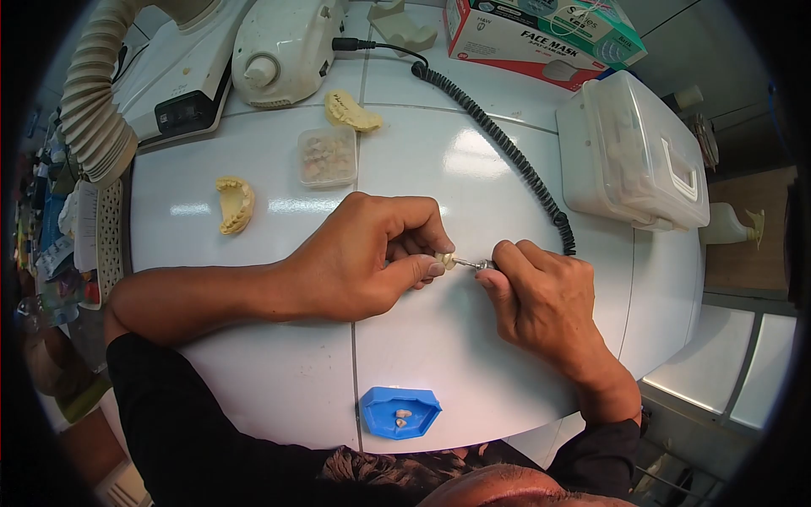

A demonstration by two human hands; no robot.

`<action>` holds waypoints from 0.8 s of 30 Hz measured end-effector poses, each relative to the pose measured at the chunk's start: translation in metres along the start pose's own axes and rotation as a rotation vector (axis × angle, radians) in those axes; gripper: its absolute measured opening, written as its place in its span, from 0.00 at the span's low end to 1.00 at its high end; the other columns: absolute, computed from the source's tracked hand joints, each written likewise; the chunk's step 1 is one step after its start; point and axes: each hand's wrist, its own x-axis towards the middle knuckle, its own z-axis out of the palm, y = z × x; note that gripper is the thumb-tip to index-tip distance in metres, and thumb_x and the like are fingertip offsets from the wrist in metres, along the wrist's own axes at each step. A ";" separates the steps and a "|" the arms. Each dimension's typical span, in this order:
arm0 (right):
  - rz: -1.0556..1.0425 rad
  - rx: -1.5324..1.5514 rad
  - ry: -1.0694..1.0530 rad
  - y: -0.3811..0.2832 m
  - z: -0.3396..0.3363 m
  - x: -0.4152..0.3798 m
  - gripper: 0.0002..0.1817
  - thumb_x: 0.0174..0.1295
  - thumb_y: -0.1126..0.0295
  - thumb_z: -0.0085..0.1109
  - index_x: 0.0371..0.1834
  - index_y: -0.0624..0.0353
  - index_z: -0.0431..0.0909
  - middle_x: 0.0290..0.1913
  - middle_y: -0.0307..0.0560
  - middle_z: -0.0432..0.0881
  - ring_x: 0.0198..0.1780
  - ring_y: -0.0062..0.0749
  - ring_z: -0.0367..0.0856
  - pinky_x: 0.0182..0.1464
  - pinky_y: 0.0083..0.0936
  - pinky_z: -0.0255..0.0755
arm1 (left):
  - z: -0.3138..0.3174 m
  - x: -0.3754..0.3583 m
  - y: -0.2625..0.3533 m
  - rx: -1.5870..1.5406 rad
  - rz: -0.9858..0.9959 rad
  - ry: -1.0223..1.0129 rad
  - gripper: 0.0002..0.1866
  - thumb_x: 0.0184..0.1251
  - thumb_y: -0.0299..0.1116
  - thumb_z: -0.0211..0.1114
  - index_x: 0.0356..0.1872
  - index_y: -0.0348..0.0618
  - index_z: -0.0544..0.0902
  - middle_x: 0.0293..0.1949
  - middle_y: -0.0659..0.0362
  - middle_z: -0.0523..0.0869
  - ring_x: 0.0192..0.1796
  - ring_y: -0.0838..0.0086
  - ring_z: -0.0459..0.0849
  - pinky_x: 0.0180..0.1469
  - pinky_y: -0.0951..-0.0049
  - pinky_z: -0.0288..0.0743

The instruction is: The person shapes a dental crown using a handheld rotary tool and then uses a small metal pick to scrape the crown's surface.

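Observation:
My left hand pinches a small cream tooth-shaped piece between thumb and fingertips, above the middle of the white table. From the right, my right hand grips a metal rotary handpiece, most of its body hidden in the palm. Its thin tip points left and meets the small piece, or comes very close to it. A black coiled cord runs down behind my right hand. Nearer to me, a blue tray holds a few small tooth-coloured pieces.
Yellow dental casts and a clear box of small pieces lie beyond my left hand. Farther back are a control unit, a ribbed hose and a face mask box. A lidded plastic case stands right.

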 end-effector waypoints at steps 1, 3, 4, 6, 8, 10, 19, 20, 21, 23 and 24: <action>0.004 0.007 0.007 0.001 0.001 0.000 0.19 0.81 0.53 0.68 0.35 0.52 0.79 0.23 0.40 0.75 0.18 0.41 0.78 0.22 0.38 0.68 | 0.000 0.000 0.000 -0.005 -0.001 -0.001 0.07 0.79 0.18 0.70 0.53 0.28 0.86 0.44 0.54 0.93 0.45 0.78 0.92 0.50 0.75 0.87; 0.006 0.031 0.018 0.003 0.001 -0.001 0.19 0.79 0.52 0.70 0.34 0.52 0.78 0.22 0.40 0.75 0.18 0.41 0.77 0.22 0.38 0.67 | 0.000 0.000 0.002 -0.016 -0.003 0.000 0.07 0.80 0.19 0.70 0.52 0.29 0.85 0.44 0.54 0.93 0.45 0.78 0.92 0.50 0.75 0.87; 0.005 0.049 0.022 0.005 0.001 -0.001 0.20 0.77 0.52 0.72 0.33 0.53 0.78 0.22 0.40 0.75 0.18 0.40 0.77 0.22 0.37 0.67 | 0.000 0.000 0.000 -0.050 -0.004 0.007 0.07 0.80 0.19 0.71 0.53 0.29 0.86 0.44 0.54 0.93 0.46 0.78 0.92 0.51 0.75 0.88; -0.037 0.084 0.066 0.007 0.002 0.001 0.21 0.73 0.53 0.77 0.32 0.53 0.77 0.22 0.39 0.75 0.17 0.39 0.76 0.21 0.36 0.66 | 0.000 0.002 -0.004 -0.118 -0.004 0.020 0.08 0.80 0.21 0.72 0.53 0.29 0.86 0.45 0.54 0.93 0.47 0.77 0.92 0.52 0.74 0.88; -0.114 0.115 0.146 0.008 0.003 0.004 0.21 0.67 0.55 0.83 0.31 0.54 0.78 0.22 0.38 0.74 0.17 0.37 0.75 0.21 0.35 0.66 | 0.000 0.001 -0.004 -0.055 0.050 0.007 0.08 0.80 0.21 0.74 0.54 0.30 0.88 0.46 0.54 0.93 0.49 0.77 0.93 0.54 0.74 0.89; -0.174 0.095 0.237 0.009 0.009 0.003 0.19 0.61 0.58 0.86 0.34 0.55 0.82 0.21 0.36 0.73 0.17 0.33 0.74 0.21 0.33 0.65 | 0.000 0.001 -0.002 -0.002 0.084 -0.009 0.09 0.79 0.22 0.75 0.54 0.31 0.90 0.47 0.53 0.94 0.50 0.76 0.93 0.55 0.73 0.89; -0.321 0.031 0.305 0.008 0.013 0.001 0.14 0.58 0.65 0.83 0.43 0.57 0.91 0.21 0.32 0.70 0.19 0.24 0.73 0.22 0.28 0.62 | 0.001 0.002 -0.003 0.140 0.150 -0.044 0.10 0.75 0.23 0.77 0.53 0.33 0.93 0.47 0.52 0.97 0.48 0.73 0.96 0.52 0.72 0.91; -0.331 0.029 0.303 0.008 0.013 0.001 0.13 0.58 0.65 0.82 0.43 0.57 0.91 0.21 0.32 0.69 0.19 0.24 0.73 0.22 0.28 0.62 | 0.001 0.003 -0.003 0.144 0.151 -0.046 0.11 0.74 0.23 0.77 0.53 0.33 0.93 0.46 0.52 0.97 0.48 0.73 0.96 0.52 0.73 0.91; -0.332 0.020 0.296 0.007 0.013 0.002 0.13 0.59 0.65 0.81 0.43 0.57 0.91 0.21 0.32 0.69 0.19 0.24 0.73 0.22 0.28 0.62 | 0.001 0.003 -0.003 0.147 0.152 -0.049 0.11 0.74 0.23 0.77 0.53 0.33 0.93 0.46 0.52 0.98 0.48 0.73 0.96 0.51 0.73 0.91; -0.333 -0.001 0.283 0.006 0.011 0.002 0.12 0.59 0.66 0.80 0.43 0.56 0.91 0.21 0.32 0.69 0.19 0.23 0.73 0.22 0.28 0.62 | 0.000 0.002 -0.003 0.152 0.137 -0.065 0.11 0.74 0.23 0.76 0.54 0.33 0.93 0.45 0.52 0.98 0.47 0.74 0.96 0.51 0.73 0.91; -0.333 -0.001 0.279 0.006 0.011 0.001 0.12 0.60 0.65 0.80 0.43 0.56 0.91 0.21 0.32 0.69 0.19 0.23 0.73 0.22 0.28 0.62 | 0.000 0.002 -0.002 0.153 0.129 -0.073 0.11 0.74 0.24 0.76 0.54 0.33 0.93 0.45 0.53 0.98 0.47 0.74 0.96 0.51 0.73 0.91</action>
